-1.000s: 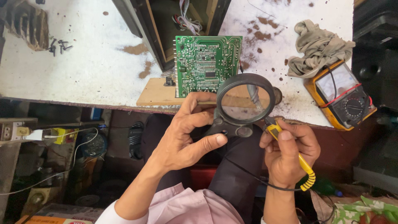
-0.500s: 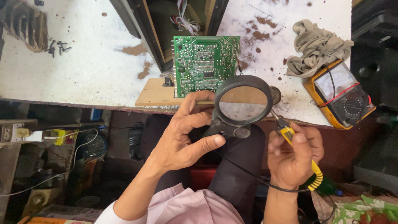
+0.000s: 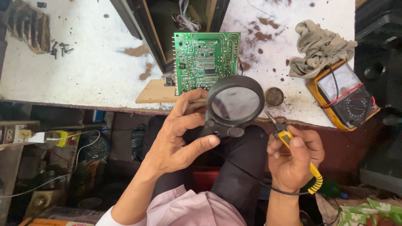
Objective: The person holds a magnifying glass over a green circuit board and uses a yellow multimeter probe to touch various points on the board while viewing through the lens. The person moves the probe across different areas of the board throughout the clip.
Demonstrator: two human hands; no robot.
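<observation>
**One board, one lens, one iron, two hands**

The largest thing is one white worktable (image 3: 63, 79), its top stained with brown spots. A dark open gap divides it in the middle, and some wires are visible there.

Next in size is one green circuit board (image 3: 205, 60). It leans at the table edge with its lower part on one small wooden block (image 3: 157, 93), the solder side turned to the camera.

At the right side of the table lies one yellow analog multimeter (image 3: 345, 94), tilted, with red and black leads across its face. Just above it, touching its upper corner, is one crumpled grey cloth (image 3: 320, 46).

One round black magnifying glass (image 3: 235, 104) is held in front of the lower right corner of the board, partly covering it. The left hand (image 3: 178, 138) grips its handle: the fingers are curled behind the handle and the thumb presses from the front below the lens.

The right hand (image 3: 295, 161) is closed around one soldering iron (image 3: 293, 144) with a yellow handle, held like a pen. Its metal tip points up and to the left, near the rim of the lens, below the table edge. One black cord goes from the handle end down across the person's lap.

One small round tin (image 3: 274, 96) sits on the table just to the right of the lens.

At the far left of the table is a small group of dark screws (image 3: 58, 48); I cannot count them exactly.
</observation>
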